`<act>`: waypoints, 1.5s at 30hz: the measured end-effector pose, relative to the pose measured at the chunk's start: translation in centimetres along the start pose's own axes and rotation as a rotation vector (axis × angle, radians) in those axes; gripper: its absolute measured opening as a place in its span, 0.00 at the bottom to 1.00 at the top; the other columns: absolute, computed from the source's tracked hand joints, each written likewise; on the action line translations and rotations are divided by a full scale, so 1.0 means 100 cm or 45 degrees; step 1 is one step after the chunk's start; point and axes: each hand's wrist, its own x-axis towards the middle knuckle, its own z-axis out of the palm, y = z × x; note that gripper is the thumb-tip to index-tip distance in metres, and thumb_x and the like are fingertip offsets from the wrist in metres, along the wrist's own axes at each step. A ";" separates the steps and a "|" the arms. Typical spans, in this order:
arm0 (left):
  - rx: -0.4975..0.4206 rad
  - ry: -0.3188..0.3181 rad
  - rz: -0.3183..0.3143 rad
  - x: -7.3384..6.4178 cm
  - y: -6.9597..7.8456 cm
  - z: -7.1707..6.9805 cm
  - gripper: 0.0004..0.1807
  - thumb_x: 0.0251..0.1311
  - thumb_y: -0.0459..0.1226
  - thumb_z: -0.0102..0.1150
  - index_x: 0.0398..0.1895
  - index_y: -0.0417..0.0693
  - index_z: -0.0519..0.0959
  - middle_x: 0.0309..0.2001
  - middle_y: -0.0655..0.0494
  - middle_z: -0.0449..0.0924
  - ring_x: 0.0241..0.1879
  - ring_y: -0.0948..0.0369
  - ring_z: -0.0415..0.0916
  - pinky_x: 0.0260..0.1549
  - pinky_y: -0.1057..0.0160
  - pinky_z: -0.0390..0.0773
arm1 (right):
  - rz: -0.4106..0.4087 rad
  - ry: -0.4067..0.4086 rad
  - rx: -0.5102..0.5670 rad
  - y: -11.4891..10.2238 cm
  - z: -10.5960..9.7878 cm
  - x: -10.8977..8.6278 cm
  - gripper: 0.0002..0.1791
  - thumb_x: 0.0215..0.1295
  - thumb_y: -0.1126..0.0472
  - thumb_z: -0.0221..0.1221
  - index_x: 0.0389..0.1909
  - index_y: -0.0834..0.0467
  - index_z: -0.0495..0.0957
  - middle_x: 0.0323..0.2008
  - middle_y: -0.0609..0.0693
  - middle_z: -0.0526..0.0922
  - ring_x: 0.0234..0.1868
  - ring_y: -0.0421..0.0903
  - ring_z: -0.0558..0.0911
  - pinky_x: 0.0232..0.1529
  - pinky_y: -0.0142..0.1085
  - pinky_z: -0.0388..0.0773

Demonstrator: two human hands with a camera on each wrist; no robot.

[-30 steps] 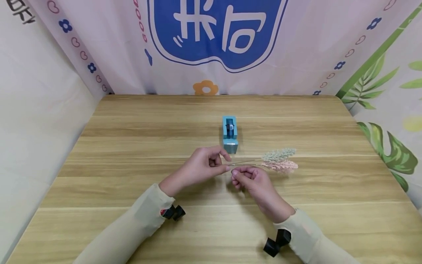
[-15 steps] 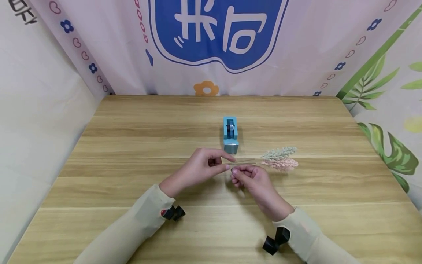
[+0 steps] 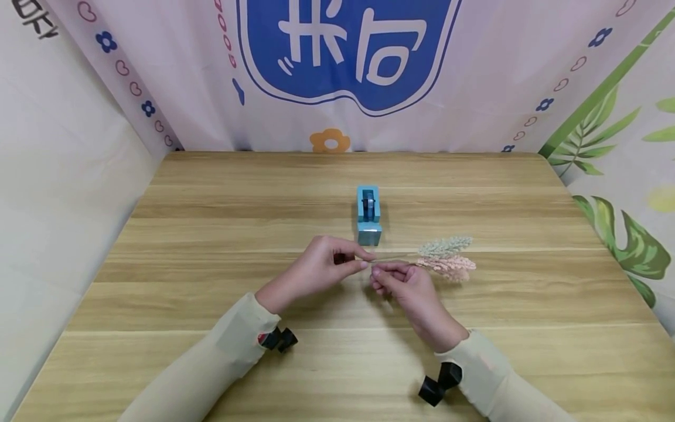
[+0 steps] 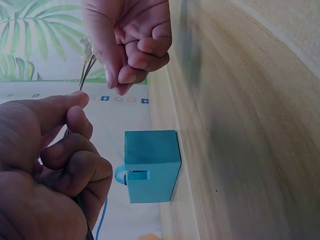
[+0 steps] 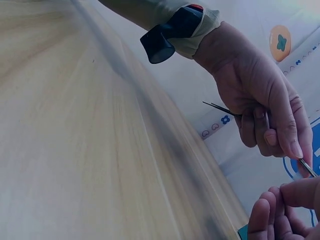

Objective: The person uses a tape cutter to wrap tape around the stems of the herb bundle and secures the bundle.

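Observation:
Two dried-flower stalks, one with a fluffy pale green head (image 3: 445,247) and one with a pink head (image 3: 448,266), lie side by side above the table, heads to the right. My left hand (image 3: 321,266) pinches their thin stems (image 4: 88,70) between thumb and index finger. In the right wrist view the stem ends (image 5: 220,108) stick out behind that hand. My right hand (image 3: 408,293) is beside the stems, thumb and index finger pinched on what looks like a faint strip of clear tape, mostly hidden by the fingertips. A blue tape dispenser (image 3: 368,228) stands just beyond both hands.
The wooden table (image 3: 211,199) reaches back to a printed curtain (image 3: 200,88). A white curtain hangs at the left, and one with leaf prints (image 3: 622,252) at the right. Both sleeves carry black wrist cameras (image 3: 440,384).
My right hand has shifted slightly toward the stems, its fingertips now right against them. The left index finger reaches a little farther along the stems. The flower heads have barely moved.

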 end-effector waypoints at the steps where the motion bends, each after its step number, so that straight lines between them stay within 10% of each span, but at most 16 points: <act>1: -0.001 -0.001 -0.003 0.000 0.000 0.000 0.08 0.70 0.33 0.65 0.47 0.46 0.91 0.38 0.46 0.90 0.26 0.65 0.67 0.26 0.71 0.67 | 0.003 0.003 0.003 0.000 0.000 0.000 0.14 0.73 0.70 0.60 0.55 0.75 0.77 0.31 0.43 0.89 0.33 0.36 0.86 0.39 0.27 0.84; 13: -0.003 0.000 -0.065 -0.001 -0.001 -0.004 0.08 0.71 0.34 0.65 0.47 0.48 0.91 0.41 0.47 0.91 0.27 0.64 0.68 0.27 0.70 0.68 | -0.071 -0.051 -0.222 0.003 -0.002 -0.002 0.17 0.71 0.67 0.64 0.56 0.72 0.78 0.38 0.50 0.89 0.38 0.41 0.87 0.44 0.30 0.86; 18: 0.000 -0.008 -0.060 -0.002 -0.002 -0.005 0.08 0.71 0.34 0.65 0.47 0.47 0.90 0.41 0.47 0.91 0.28 0.64 0.69 0.27 0.70 0.69 | -0.236 -0.178 -0.556 -0.003 -0.009 -0.006 0.14 0.70 0.65 0.65 0.50 0.71 0.81 0.41 0.61 0.89 0.38 0.45 0.87 0.43 0.30 0.85; 23: 0.004 -0.024 -0.045 0.000 -0.001 -0.005 0.08 0.71 0.34 0.65 0.48 0.45 0.90 0.41 0.46 0.90 0.27 0.64 0.68 0.26 0.70 0.68 | -0.439 -0.347 -1.023 -0.026 -0.019 -0.022 0.08 0.72 0.61 0.64 0.40 0.63 0.86 0.33 0.51 0.89 0.34 0.36 0.83 0.39 0.29 0.84; 27: 0.017 -0.033 -0.031 0.003 0.000 -0.004 0.08 0.71 0.34 0.65 0.47 0.45 0.90 0.42 0.49 0.91 0.27 0.65 0.68 0.26 0.70 0.68 | -0.602 -0.254 -1.207 -0.046 -0.018 -0.038 0.07 0.74 0.59 0.63 0.36 0.56 0.86 0.29 0.43 0.86 0.29 0.31 0.78 0.33 0.28 0.80; 34: 0.002 -0.043 -0.009 0.004 0.000 -0.004 0.08 0.71 0.34 0.65 0.47 0.44 0.90 0.40 0.46 0.91 0.27 0.64 0.68 0.27 0.70 0.68 | -1.189 -0.021 -1.313 -0.056 -0.015 -0.031 0.10 0.67 0.65 0.70 0.47 0.58 0.84 0.42 0.50 0.89 0.45 0.42 0.86 0.45 0.38 0.86; 45: -0.002 -0.064 -0.032 0.003 0.000 -0.002 0.07 0.70 0.33 0.65 0.46 0.46 0.91 0.39 0.45 0.90 0.27 0.65 0.67 0.27 0.70 0.67 | -1.328 -0.063 -1.507 -0.041 -0.018 -0.001 0.16 0.65 0.62 0.72 0.50 0.61 0.82 0.42 0.52 0.89 0.44 0.45 0.88 0.42 0.38 0.88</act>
